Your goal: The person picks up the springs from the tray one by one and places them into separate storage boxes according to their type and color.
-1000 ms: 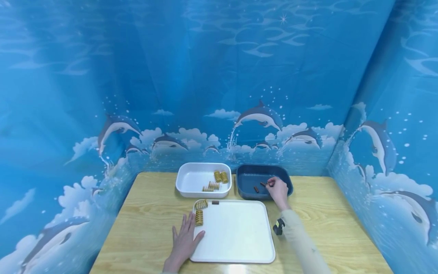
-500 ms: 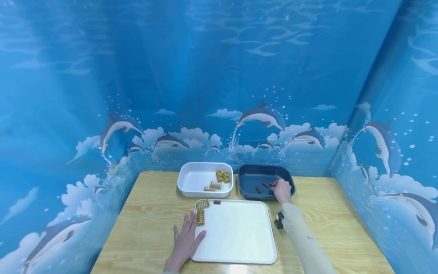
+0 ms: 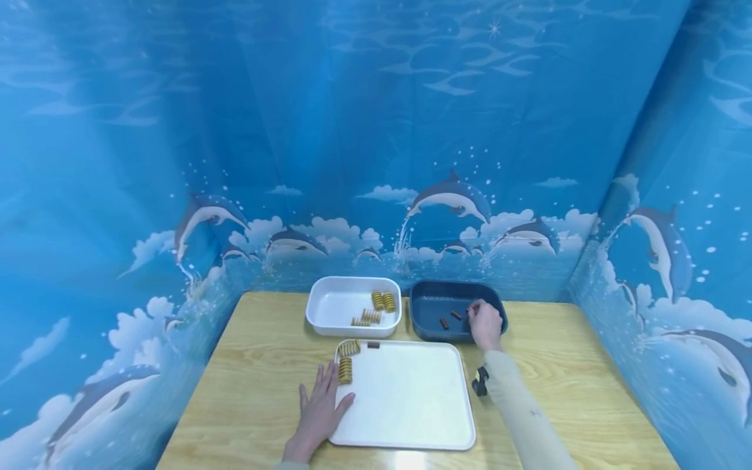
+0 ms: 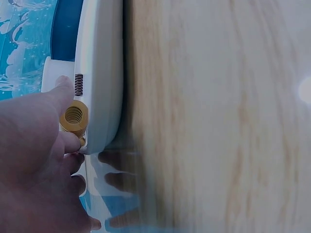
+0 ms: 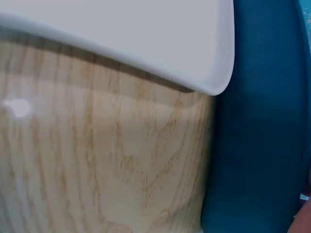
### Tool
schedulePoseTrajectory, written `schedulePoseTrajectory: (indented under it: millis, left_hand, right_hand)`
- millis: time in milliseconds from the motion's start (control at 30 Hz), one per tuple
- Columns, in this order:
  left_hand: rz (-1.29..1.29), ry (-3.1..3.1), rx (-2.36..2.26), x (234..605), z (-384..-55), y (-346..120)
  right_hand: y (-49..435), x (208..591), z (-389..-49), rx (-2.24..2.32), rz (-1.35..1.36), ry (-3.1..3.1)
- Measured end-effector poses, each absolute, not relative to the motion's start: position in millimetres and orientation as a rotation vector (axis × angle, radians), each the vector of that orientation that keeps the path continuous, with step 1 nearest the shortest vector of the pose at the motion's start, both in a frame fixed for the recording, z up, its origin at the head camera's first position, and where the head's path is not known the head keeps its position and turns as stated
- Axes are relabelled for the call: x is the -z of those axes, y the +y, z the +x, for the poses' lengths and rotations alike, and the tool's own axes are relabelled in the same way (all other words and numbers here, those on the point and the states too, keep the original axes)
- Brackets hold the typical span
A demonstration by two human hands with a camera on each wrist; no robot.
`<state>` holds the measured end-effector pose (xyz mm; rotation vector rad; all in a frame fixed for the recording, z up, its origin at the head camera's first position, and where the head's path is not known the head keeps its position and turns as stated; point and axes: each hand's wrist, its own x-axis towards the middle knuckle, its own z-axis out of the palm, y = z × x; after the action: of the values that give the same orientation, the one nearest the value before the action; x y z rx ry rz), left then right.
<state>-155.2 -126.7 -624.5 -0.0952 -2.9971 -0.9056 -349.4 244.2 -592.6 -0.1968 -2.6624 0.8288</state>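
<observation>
My left hand (image 3: 320, 414) rests with spread fingers on the left edge of the white tray (image 3: 411, 398). Beside its fingertips a thick yellow spring (image 3: 345, 371) lies on the tray, with a thinner-wired yellow spring (image 3: 349, 348) above it. A small brown spring (image 3: 373, 345) lies along the tray's top edge; its coils show in the left wrist view (image 4: 78, 85). Inside the dark blue bin (image 3: 435, 290), my right hand (image 3: 486, 324) pinches a small brown spring, mostly hidden by the fingertips. Two more brown springs (image 3: 444, 323) lie left of it.
Left of the blue bin stands a white bin (image 3: 329, 313) holding several yellow springs (image 3: 383, 301). Both bins sit behind the tray on a wooden table (image 3: 252, 365). A blue dolphin-print curtain (image 3: 352, 163) hangs behind and at the sides.
My right hand has shifted slightly right inside the blue bin and lifted a little, a brown spring at its fingertips. My left hand stays on the tray edge.
</observation>
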Motion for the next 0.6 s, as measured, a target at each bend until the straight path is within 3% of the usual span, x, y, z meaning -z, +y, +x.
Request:
schedulePoseTrajectory:
  millis: [600]
  left_hand:
    - [-0.110,-3.003,0.904,622.6,-155.0,-126.9]
  right_hand:
    - [188.1,569.1,-325.6,-1.021,0.074,-2.450]
